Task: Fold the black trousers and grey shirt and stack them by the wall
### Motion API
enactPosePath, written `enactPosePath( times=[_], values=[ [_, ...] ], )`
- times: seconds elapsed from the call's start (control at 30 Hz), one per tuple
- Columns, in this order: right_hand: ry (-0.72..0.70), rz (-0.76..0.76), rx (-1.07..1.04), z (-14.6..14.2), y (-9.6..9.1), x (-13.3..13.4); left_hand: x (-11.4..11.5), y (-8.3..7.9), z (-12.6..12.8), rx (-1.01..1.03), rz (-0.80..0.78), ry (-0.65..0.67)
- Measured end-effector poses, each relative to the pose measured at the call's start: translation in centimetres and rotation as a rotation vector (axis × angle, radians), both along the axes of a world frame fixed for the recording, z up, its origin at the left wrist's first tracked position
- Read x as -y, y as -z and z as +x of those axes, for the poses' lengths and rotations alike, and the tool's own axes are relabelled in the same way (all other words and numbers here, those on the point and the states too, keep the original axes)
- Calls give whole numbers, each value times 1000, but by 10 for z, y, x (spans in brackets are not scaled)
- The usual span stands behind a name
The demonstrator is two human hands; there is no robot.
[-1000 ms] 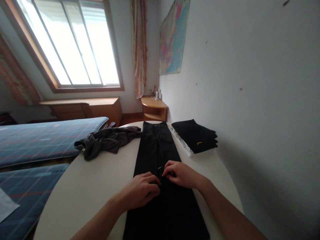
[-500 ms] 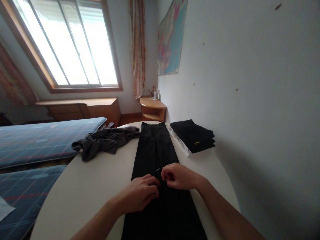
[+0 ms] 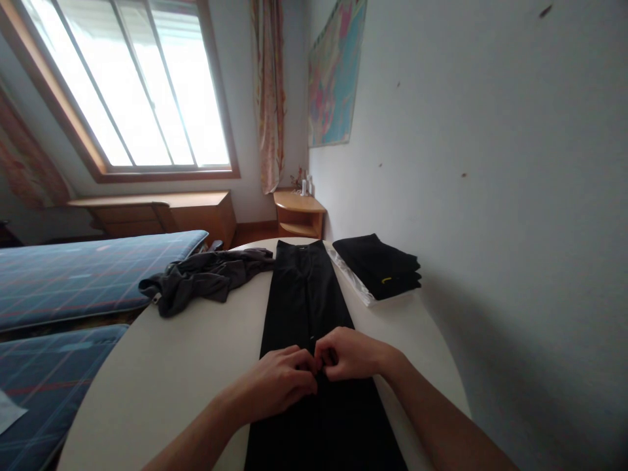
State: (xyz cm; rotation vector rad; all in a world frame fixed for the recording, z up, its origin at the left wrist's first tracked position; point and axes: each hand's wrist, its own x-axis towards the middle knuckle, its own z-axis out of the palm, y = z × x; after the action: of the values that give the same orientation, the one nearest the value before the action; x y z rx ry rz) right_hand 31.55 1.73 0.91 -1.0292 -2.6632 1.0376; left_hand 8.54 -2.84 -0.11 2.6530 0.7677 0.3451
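Black trousers (image 3: 304, 294) lie lengthwise down the table, waistband at the far end and legs running toward me. Over the line where the two legs meet, my left hand (image 3: 287, 379) is closed, its fingertips pinching at the cloth. My right hand (image 3: 346, 354) is curled in a pinch on the same seam, its fingertips against those of the left. Whatever lies between the fingertips is hidden. A tiny white mark (image 3: 313, 337) shows on the cloth just beyond them.
The round white table (image 3: 196, 366) carries a crumpled dark grey garment (image 3: 196, 281) at left and a folded black stack (image 3: 377, 261) on clear plastic packaging at right. Plaid mattresses (image 3: 98, 275) stand left of the table. A wall (image 3: 515, 248) runs close on the right.
My right hand has come slightly toward me, and the fingertips of both hands have closed together. The trousers' cloth has shifted a little under them; the white mark looks smaller.
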Motion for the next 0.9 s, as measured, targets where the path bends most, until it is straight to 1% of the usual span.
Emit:
enactPosePath(
  times=[0.1,0.13,0.17,0.2,0.23,0.3,0.37,0.4,0.43,0.5,0.57,0.63,0.7,0.77,0.8,0.83,0.87,0.9],
  values=[
    [-56,-271,28,4,0,1,4,1,4,57,-64,54],
    [-74,-347,24,5,-1,2,5,1,4,77,-80,56],
    [-84,-391,11,6,-1,3,5,1,5,95,-82,43],
    [-82,-393,-10,6,-2,3,5,1,4,109,-70,16],
    [-66,-343,-36,7,-2,3,3,2,3,119,-45,-26],
    [-16,-122,-84,7,-4,2,-1,5,-2,126,17,-124],
    [24,103,-91,8,-5,1,-7,11,-7,109,44,-203],
    [33,172,-79,8,-5,0,-8,14,-9,93,41,-228],
    [35,209,-60,8,-4,-1,-9,16,-12,73,31,-243],
    [28,219,-29,7,-3,-2,-9,16,-14,30,5,-252],
    [10,174,-4,6,-3,-2,-6,10,-15,-1,-6,-240],
    [-19,56,25,4,-4,0,-2,1,-13,-21,-12,-211],
    [-63,-114,43,2,-4,4,0,-6,-10,-27,-24,-185],
    [-117,-250,24,1,-5,7,0,-8,-7,-15,-23,-170],
    [-133,-274,1,1,-5,8,-1,-6,-6,1,-10,-168],
    [-131,-257,-30,0,-5,9,-2,-3,-5,19,8,-166],
    [-104,-198,-65,0,-5,9,-4,2,-4,33,27,-163],
    [-53,-103,-102,0,-4,7,-5,6,-4,42,40,-163]
  ],
)
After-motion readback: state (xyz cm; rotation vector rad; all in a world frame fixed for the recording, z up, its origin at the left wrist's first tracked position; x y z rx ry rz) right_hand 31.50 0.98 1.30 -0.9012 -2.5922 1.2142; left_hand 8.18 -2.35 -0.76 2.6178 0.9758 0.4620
